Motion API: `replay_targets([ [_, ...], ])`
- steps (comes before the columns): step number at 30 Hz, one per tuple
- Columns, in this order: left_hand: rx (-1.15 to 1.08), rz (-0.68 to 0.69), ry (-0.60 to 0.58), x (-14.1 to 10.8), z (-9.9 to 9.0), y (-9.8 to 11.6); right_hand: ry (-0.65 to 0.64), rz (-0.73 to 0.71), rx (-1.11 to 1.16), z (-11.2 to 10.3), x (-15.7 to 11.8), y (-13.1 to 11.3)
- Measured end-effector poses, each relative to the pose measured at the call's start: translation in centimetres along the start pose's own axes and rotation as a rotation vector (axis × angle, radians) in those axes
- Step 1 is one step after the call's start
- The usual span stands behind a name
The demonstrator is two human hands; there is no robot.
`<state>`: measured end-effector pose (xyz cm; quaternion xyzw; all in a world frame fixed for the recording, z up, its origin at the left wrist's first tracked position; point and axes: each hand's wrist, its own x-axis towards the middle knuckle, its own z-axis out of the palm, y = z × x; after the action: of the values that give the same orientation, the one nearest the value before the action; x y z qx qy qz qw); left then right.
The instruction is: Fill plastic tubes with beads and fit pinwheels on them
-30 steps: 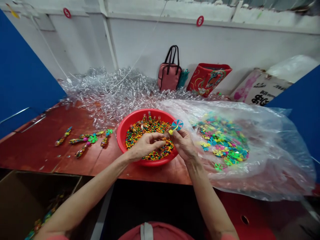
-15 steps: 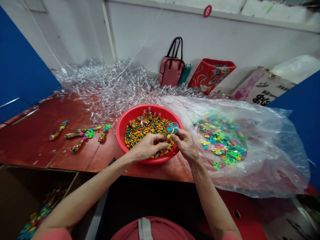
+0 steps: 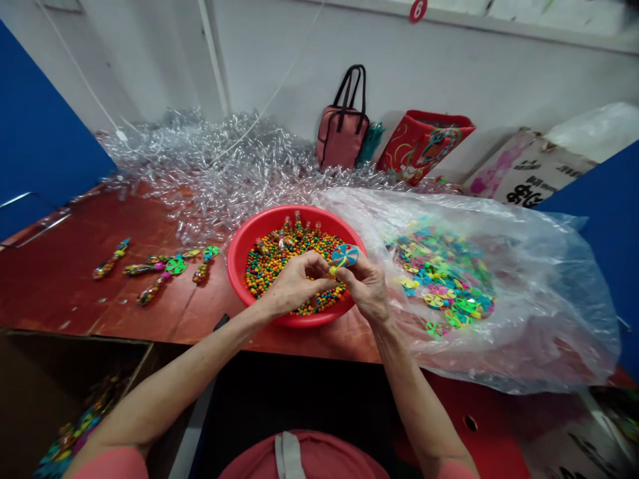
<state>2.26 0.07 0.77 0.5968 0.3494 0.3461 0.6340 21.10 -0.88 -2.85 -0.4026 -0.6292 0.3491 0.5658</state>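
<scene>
Conveniently, the red-painted counter [image 3: 114,299] keeps everything within reach of the fingers [image 3: 314,283]: a heap of clear plastic tubes [image 3: 200,179] beyond them, a clear plastic bag [image 3: 539,313] of pinwheel discs [image 3: 444,286] to their right, and filled tubes [image 3: 110,259] to their left. Directly beneath, a red basin [image 3: 237,279] of coloured candies [image 3: 267,276] would probably catch anything dropped. The right hand's [image 3: 367,289] fingers pinch a blue pinwheel [image 3: 344,255] by its yellow stem [image 3: 332,270]; the left hand's [image 3: 294,286] curled fingertips crowd close, hiding whether they touch it.

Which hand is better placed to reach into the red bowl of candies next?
Probably the left hand: its fingers hang right over the candies, while the right hand is holding the pinwheel.
</scene>
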Motion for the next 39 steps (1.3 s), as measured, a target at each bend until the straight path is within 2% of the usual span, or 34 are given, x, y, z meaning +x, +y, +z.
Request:
replay_targets([
  [2, -0.004, 0.03, -0.028, 0.2, -0.2, 0.0, -0.013, -0.036, -0.008, 0.1, 0.0, 0.2],
  [6, 0.034, 0.053, -0.213, 0.2, -0.9, 0.1, -0.038, -0.068, -0.028, 0.2, 0.0, 0.2],
  [8, 0.065, 0.041, -0.186, 0.1, -1.0, 0.0, -0.035, -0.091, -0.086, 0.3, 0.1, -0.2],
  [12, 0.113, 0.074, -0.023, -0.1, -0.8, -0.6, 0.014, -0.16, -0.159, 1.0, 0.4, -1.4],
  [14, 0.095, 0.113, -0.024, -0.2, -0.7, -0.5, 0.01, -0.177, -0.139, 1.0, 0.7, -1.8],
  [19, 0.134, 0.037, -0.251, -0.3, -1.1, 0.0, -0.097, -0.146, -0.065, 0.3, 0.7, -1.7],
  [21, 0.148, 0.018, -0.213, -0.4, -0.9, -0.1, -0.102, -0.149, -0.063, 0.2, 0.5, -1.7],
  [24, 0.149, 0.045, -0.067, -0.5, -0.2, -0.7, -0.079, -0.141, -0.043, 0.7, 0.3, -2.0],
  [27, 0.099, 0.062, -0.001, -0.3, 0.6, -0.9, -0.078, -0.061, 0.133, 1.2, 0.3, -1.9],
  [31, 0.097, 0.028, -0.031, -0.2, 0.5, 0.0, -0.135, 0.04, 0.283, 1.1, 0.6, -1.2],
  [36, 0.167, -0.031, -0.192, -0.8, -0.1, 1.3, -0.106, -0.007, 0.243, 1.0, 0.4, -1.1],
  [39, 0.169, -0.031, -0.092, -0.9, 0.1, 1.0, -0.065, -0.047, 0.174, 1.6, 0.0, -2.1],
])
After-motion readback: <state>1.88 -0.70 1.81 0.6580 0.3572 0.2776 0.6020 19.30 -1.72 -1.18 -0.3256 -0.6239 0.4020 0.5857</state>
